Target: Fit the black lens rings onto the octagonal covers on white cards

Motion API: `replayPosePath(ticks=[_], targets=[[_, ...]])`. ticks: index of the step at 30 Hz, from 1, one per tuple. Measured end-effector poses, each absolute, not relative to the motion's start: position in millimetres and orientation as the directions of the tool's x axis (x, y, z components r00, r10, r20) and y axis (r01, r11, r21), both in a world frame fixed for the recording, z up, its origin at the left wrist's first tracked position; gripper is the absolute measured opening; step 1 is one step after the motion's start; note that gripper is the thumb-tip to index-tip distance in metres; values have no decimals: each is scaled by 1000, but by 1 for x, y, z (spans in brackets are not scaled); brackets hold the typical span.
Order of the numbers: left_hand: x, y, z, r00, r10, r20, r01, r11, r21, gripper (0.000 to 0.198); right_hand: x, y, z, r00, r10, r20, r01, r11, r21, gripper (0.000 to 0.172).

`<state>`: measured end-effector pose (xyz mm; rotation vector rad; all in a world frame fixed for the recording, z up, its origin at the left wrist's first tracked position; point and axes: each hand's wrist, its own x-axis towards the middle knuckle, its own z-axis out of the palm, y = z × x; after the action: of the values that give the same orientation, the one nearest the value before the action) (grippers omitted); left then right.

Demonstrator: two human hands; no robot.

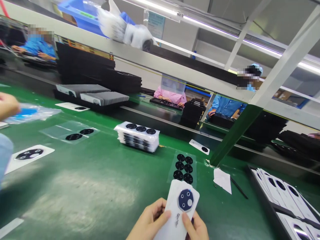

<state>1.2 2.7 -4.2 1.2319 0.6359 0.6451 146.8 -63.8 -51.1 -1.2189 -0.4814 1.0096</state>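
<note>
Both my hands hold a white phone back cover [172,218] with a dark round camera plate near its top end. My left hand [151,220] grips the left edge, thumb on the face. My right hand [196,226] grips the right edge, its thumb just below the camera plate. The lower end of the cover runs out of view. Just beyond its top lies a clear sheet [173,170] with several round black stickers in two columns. Farther off to the left stands a stack of white sticker sheets [140,140] with black discs on top.
A black tray [267,206] of white covers stands at right, near a scrap of white paper [222,180] and a thin black stick [239,187]. A green post [235,136] rises behind. At left are another cover [47,150] and a co-worker's hand [8,106].
</note>
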Motion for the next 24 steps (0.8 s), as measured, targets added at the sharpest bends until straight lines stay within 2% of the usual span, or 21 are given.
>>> replayPosePath(ticks=[3,7,12,17,20,22,24], targets=[[6,2,-8,599,793,-113,-206,288,935,40,146,-62,-53,539,822,-182,-403,62,-913,56],[-1,1,-4,554,818,-155,-177,298,938,41,151,-66,-49,529,821,-216,-401,18,-916,51],[-25,19,5,595,790,-150,-35,211,977,39,169,-76,-40,474,831,-290,-420,-76,-904,53],[-41,34,0,515,849,-119,273,-31,962,27,185,-83,-43,584,788,-193,-213,-81,-974,48],[-46,32,3,492,865,-99,499,-187,846,18,188,-87,-43,609,782,-133,-67,-116,-991,47],[-50,29,8,447,891,-80,676,-277,683,24,191,-92,-39,626,776,-78,39,-131,-991,45],[-54,25,9,411,911,-24,791,-343,507,31,199,-97,-30,621,779,-84,51,-147,-988,44]])
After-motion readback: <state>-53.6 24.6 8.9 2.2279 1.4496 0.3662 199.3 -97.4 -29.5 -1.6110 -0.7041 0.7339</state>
